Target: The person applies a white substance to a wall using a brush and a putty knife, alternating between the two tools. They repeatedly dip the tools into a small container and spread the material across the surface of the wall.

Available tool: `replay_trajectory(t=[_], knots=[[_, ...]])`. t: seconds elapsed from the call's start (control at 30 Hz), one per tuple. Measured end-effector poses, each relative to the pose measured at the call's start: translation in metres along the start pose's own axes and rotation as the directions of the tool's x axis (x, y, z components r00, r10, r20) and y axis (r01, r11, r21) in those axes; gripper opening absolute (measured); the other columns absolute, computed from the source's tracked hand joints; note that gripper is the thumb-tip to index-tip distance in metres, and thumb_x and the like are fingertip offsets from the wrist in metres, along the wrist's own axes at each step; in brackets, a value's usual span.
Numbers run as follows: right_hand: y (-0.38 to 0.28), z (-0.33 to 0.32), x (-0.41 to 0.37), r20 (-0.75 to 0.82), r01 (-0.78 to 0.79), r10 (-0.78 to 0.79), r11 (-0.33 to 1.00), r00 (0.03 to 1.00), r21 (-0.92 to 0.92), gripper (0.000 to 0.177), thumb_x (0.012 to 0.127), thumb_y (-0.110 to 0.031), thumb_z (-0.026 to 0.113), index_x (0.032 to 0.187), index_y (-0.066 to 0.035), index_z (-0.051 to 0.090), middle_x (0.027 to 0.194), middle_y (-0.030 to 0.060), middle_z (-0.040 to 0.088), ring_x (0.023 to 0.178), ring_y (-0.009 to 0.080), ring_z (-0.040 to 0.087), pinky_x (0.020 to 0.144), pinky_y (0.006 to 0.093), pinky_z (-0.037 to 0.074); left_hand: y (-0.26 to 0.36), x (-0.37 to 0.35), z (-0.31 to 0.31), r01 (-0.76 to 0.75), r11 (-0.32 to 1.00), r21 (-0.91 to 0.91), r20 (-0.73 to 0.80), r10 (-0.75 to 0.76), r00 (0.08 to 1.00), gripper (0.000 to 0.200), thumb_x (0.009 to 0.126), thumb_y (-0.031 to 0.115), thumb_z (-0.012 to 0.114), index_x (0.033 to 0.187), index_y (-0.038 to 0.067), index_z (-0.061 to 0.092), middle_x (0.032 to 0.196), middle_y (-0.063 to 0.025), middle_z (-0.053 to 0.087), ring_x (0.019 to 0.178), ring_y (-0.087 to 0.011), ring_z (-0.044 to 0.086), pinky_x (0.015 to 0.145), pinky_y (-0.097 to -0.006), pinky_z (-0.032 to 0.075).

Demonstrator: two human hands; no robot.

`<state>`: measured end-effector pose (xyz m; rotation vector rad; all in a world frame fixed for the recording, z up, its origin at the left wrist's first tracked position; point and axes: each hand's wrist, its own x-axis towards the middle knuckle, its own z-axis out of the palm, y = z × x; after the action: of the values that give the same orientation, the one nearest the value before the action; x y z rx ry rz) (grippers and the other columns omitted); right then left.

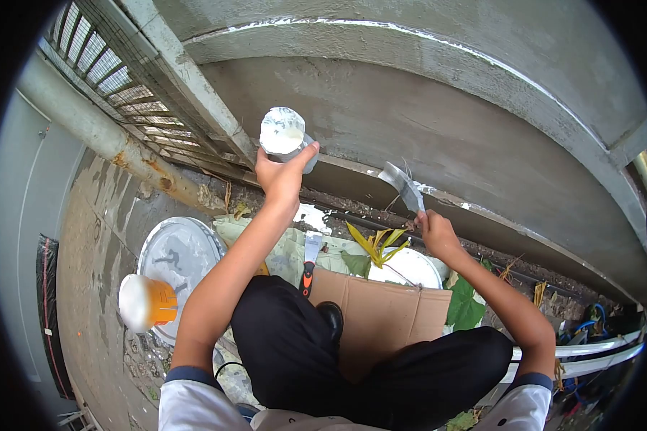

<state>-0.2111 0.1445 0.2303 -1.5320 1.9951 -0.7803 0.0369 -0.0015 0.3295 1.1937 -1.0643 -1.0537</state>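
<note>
My left hand (284,176) is closed around a white-smeared cup (282,131) with white material in it, raised in front of the grey wall. A grey piece behind the cup is partly hidden by my fingers. My right hand (437,233) grips the handle of a flat, grey-white putty knife (404,188), its wide end at the wall's lower ledge (446,195). Another putty knife (311,258), with a black and red handle, lies below between my arms. White streaks run along the wall's curved ledge (438,47).
Cardboard (377,312) lies before my legs, by a white round lid (410,269) and yellow-green leaves (374,244). At left, an orange-and-white container (147,303) stands by a grey-smeared bucket lid (176,248). A metal pipe (115,136) and a slatted gate (115,65) border the left.
</note>
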Motion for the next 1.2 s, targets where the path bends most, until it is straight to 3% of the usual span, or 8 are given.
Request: replay_trajectory(t=[0.1, 0.23, 0.43, 0.63, 0.77, 1.0, 1.1, 1.2], knots=[[0.002, -0.023, -0.017, 0.070, -0.141, 0.146, 0.987, 0.987, -0.071, 0.037, 0.099, -0.025, 0.039, 0.093, 0.004, 0.060, 0.080, 0.0281, 0.062, 0.082, 0.0440, 0.061, 0.073, 0.0488, 0.046, -0.002, -0.001, 0.007, 0.002, 1.000, -0.026, 0.024, -0.001, 1.000, 0.070, 0.062, 0.009, 0.086, 0.119, -0.003, 0.049, 0.113, -0.0146, 0.059, 0.103, -0.0223, 0.058, 0.090, -0.0339, 0.046], [-0.006, -0.031, -0.034, 0.089, -0.158, 0.159, 0.987, 0.983, -0.024, 0.035, 0.099, -0.025, 0.040, 0.092, 0.003, 0.060, 0.077, 0.0279, 0.061, 0.079, 0.0452, 0.060, 0.070, 0.0491, 0.045, -0.007, -0.001, 0.013, -0.008, 1.000, -0.006, 0.036, 0.008, 0.999, 0.070, 0.061, 0.009, 0.086, 0.119, -0.003, 0.049, 0.113, -0.0147, 0.059, 0.103, -0.0222, 0.058, 0.090, -0.0336, 0.046], [-0.033, 0.005, 0.002, 0.110, 0.100, -0.100, 0.995, 0.989, 0.009, 0.036, 0.100, -0.027, 0.039, 0.093, 0.005, 0.055, 0.079, 0.0303, 0.061, 0.079, 0.0482, 0.060, 0.070, 0.0536, 0.045, 0.000, -0.005, 0.012, 0.003, 1.000, -0.025, 0.044, -0.002, 0.999, 0.068, 0.062, 0.007, 0.085, 0.119, -0.002, 0.049, 0.114, -0.0140, 0.059, 0.103, -0.0214, 0.058, 0.090, -0.0329, 0.046], [-0.021, 0.008, 0.026, 0.047, 0.069, -0.065, 0.993, 0.997, -0.096, 0.036, 0.100, -0.025, 0.038, 0.092, 0.006, 0.053, 0.078, 0.0332, 0.061, 0.077, 0.0510, 0.059, 0.069, 0.0555, 0.048, 0.001, -0.004, 0.002, 0.001, 0.998, -0.063, 0.034, 0.001, 0.999, 0.068, 0.062, 0.007, 0.085, 0.119, -0.002, 0.049, 0.114, -0.0136, 0.059, 0.104, -0.0210, 0.058, 0.090, -0.0330, 0.046], [0.016, -0.013, -0.005, -0.103, 0.046, -0.057, 0.994, 0.993, -0.100, 0.030, 0.099, -0.021, 0.041, 0.091, 0.006, 0.053, 0.079, 0.0302, 0.061, 0.078, 0.0487, 0.060, 0.067, 0.0536, 0.046, -0.001, 0.000, 0.001, 0.013, 1.000, -0.023, 0.018, -0.013, 1.000, 0.069, 0.062, 0.008, 0.085, 0.119, -0.002, 0.049, 0.115, -0.0137, 0.058, 0.105, -0.0211, 0.057, 0.091, -0.0333, 0.046], [0.031, -0.045, -0.067, -0.173, -0.030, 0.018, 0.997, 0.985, -0.067, 0.024, 0.097, -0.020, 0.046, 0.093, 0.002, 0.054, 0.075, 0.0282, 0.059, 0.074, 0.0473, 0.058, 0.062, 0.0508, 0.044, -0.003, -0.002, 0.012, 0.020, 0.999, -0.036, 0.061, -0.018, 0.998, 0.072, 0.062, 0.009, 0.086, 0.121, -0.003, 0.048, 0.116, -0.0144, 0.058, 0.106, -0.0218, 0.057, 0.092, -0.0339, 0.045], [0.016, -0.050, -0.067, -0.042, -0.069, 0.065, 0.994, 0.997, -0.084, 0.024, 0.097, -0.020, 0.047, 0.094, 0.002, 0.055, 0.074, 0.0273, 0.059, 0.074, 0.0469, 0.058, 0.062, 0.0509, 0.044, -0.003, -0.003, 0.015, 0.026, 1.000, -0.008, 0.068, -0.026, 0.997, 0.071, 0.062, 0.009, 0.086, 0.121, -0.003, 0.048, 0.116, -0.0144, 0.058, 0.106, -0.0220, 0.057, 0.092, -0.0340, 0.045], [0.011, -0.033, -0.041, 0.006, 0.113, -0.113, 0.984, 0.994, -0.141, 0.027, 0.097, -0.024, 0.047, 0.093, 0.002, 0.054, 0.071, 0.0266, 0.060, 0.073, 0.0464, 0.059, 0.063, 0.0514, 0.045, -0.002, -0.004, 0.014, 0.030, 0.999, -0.012, 0.071, -0.029, 0.997, 0.071, 0.062, 0.008, 0.086, 0.121, -0.002, 0.048, 0.116, -0.0143, 0.058, 0.106, -0.0219, 0.057, 0.092, -0.0341, 0.045]])
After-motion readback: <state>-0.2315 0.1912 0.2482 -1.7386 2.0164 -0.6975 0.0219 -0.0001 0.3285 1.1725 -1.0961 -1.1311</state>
